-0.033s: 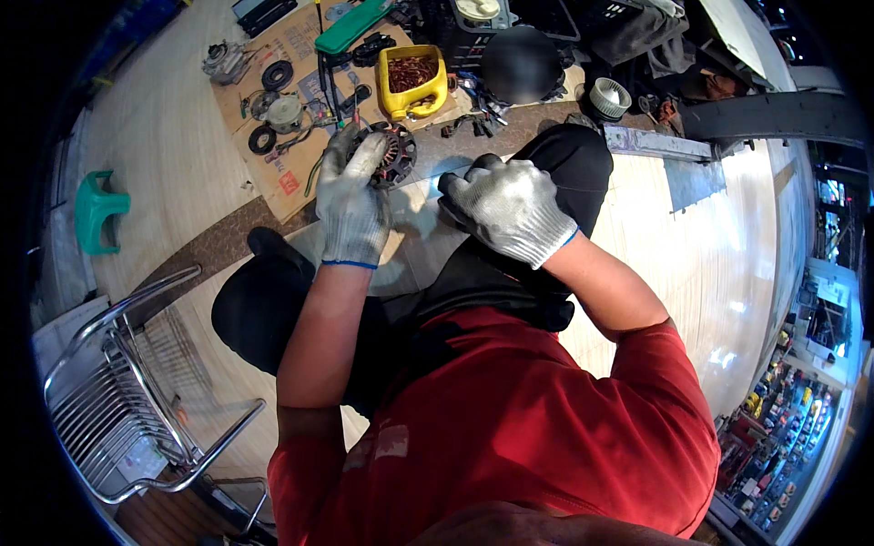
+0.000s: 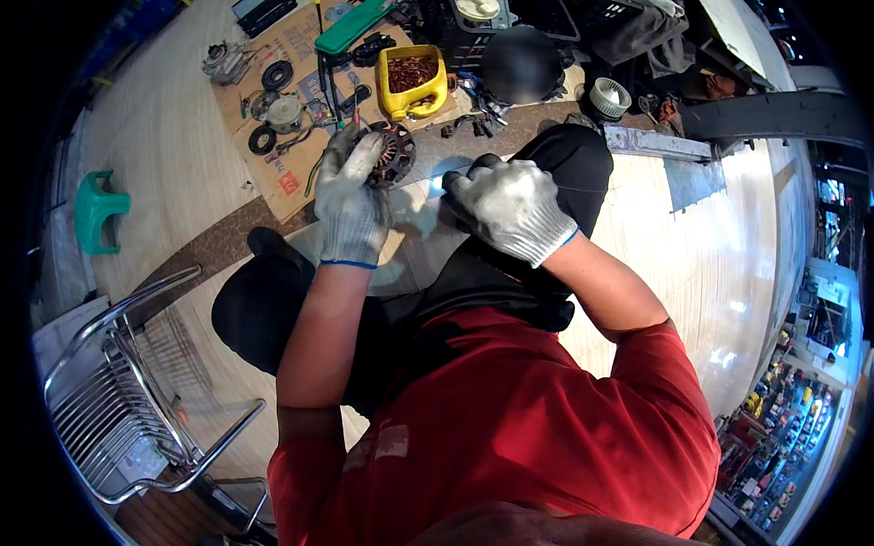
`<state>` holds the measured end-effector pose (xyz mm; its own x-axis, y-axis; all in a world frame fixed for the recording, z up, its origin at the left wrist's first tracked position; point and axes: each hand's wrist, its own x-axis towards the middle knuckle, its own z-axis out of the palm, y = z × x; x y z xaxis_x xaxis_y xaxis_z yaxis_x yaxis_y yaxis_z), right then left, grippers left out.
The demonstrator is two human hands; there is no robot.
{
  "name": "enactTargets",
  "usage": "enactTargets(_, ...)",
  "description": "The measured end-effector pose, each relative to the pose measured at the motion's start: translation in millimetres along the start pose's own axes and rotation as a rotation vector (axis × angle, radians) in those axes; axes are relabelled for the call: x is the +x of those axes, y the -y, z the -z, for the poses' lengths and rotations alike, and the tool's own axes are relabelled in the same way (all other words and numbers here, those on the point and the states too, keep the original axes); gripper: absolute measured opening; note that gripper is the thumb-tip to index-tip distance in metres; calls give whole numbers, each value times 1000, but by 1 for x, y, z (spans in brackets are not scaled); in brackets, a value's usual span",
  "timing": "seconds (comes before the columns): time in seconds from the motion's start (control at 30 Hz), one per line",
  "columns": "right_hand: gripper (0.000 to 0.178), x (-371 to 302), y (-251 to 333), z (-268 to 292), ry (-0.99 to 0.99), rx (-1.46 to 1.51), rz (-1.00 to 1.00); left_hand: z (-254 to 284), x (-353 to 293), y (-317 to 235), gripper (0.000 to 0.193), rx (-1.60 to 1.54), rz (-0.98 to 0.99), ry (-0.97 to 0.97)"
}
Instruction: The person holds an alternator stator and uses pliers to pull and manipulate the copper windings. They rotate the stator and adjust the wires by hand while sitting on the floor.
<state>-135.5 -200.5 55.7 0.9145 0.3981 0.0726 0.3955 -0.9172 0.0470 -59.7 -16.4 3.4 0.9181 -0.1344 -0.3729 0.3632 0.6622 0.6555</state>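
Note:
My left hand (image 2: 353,205), in a whitish knitted glove with a blue cuff edge, grips the left side of a round motor stator (image 2: 398,155). Dark segments and reddish copper windings ring the stator. To its right, my right hand (image 2: 512,202) is closed, in the same kind of glove with dirty, dark fingertips. Whatever it holds, if anything, is hidden under the fingers. Both hands are above my lap, in front of my bent legs.
Flattened cardboard (image 2: 287,150) ahead carries pulleys and other parts. Near it stand a cut yellow jug (image 2: 398,102) of copper scraps, a green case (image 2: 353,25) and a fan wheel (image 2: 610,97). A green stool (image 2: 100,211) and a metal-framed chair (image 2: 137,414) are at left.

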Motion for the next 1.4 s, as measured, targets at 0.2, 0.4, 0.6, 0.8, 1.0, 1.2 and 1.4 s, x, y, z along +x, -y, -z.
enactTargets(0.2, 14, -8, -36, -17, -5, -58, -104, 28, 18, 0, 30, -231, 99, 163)
enactTargets(0.4, 24, -12, -88, -20, -181, -101, -176, 19, 11, -6, 36, -170, 230, 297)
enactTargets(0.6, 23, -39, -114, -18, -109, -147, -123, 24, 17, -5, 38, -164, 166, 344)
enactTargets(0.8, 28, -124, -172, -21, -151, -253, -289, 23, 14, -11, 35, -231, 123, 237)
enactTargets(1.0, 26, -193, -211, -33, 120, -177, -537, 21, 9, -2, 36, -226, 139, 306)
enactTargets(1.2, 28, -254, -257, -54, -2, -64, -664, 28, 19, -9, 38, -121, 104, 317)
enactTargets(1.4, 46, -301, -311, -51, 57, 69, -1186, 25, 14, -18, 39, -279, 172, 195)
